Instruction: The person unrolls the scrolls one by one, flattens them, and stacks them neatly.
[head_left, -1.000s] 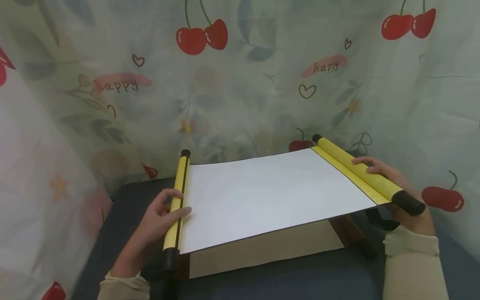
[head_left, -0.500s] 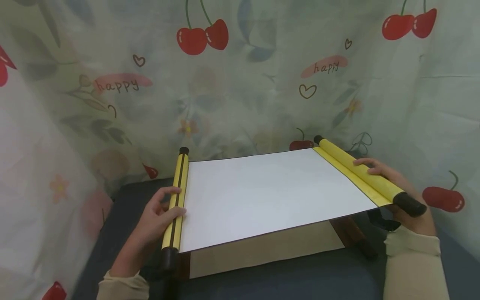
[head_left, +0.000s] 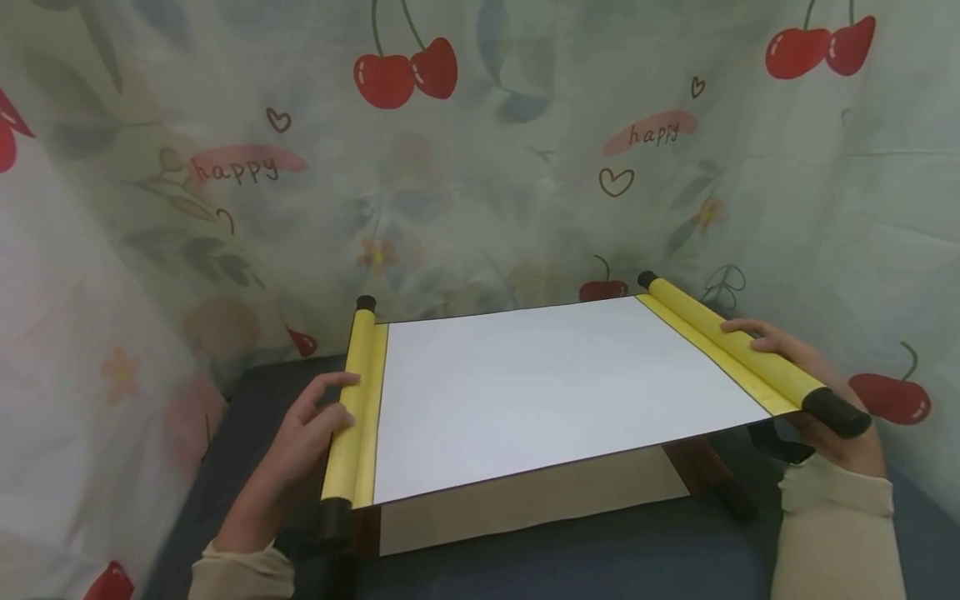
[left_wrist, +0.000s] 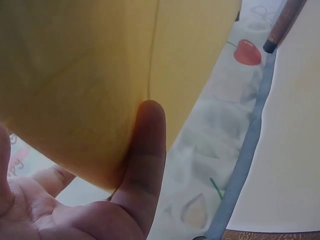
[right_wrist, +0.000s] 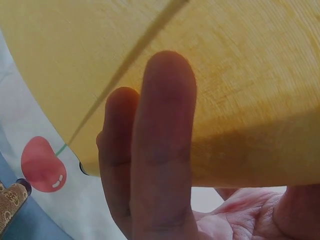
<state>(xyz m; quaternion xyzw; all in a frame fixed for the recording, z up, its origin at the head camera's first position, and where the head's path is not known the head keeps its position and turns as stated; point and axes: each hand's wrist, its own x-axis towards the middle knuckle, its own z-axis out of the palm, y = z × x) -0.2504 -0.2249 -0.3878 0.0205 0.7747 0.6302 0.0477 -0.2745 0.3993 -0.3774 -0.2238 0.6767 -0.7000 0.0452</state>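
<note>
A yellow hanging scroll with a white sheet [head_left: 525,392] is stretched between two rolled ends with black knobs. My left hand [head_left: 288,454] holds the left roll [head_left: 345,433], thumb and fingers on its outer side. In the left wrist view, one finger [left_wrist: 147,150] lies along the yellow underside. My right hand [head_left: 817,375] grips the right roll [head_left: 720,329], its fingertips over the top. The right wrist view shows two fingers [right_wrist: 167,125] against the yellow backing from below. The right end sits higher than the left, so the sheet slants.
Under the raised scroll, a second scroll with a beige sheet [head_left: 540,504] and brown rods [head_left: 701,467] lies on the dark grey table [head_left: 570,567]. A cloth curtain [head_left: 480,208] printed with cherries hangs behind and along the sides.
The left roll has turned; its dark stripe has gone from sight and a yellow band now shows beside the white sheet. My right hand and the right roll have moved slightly right.
</note>
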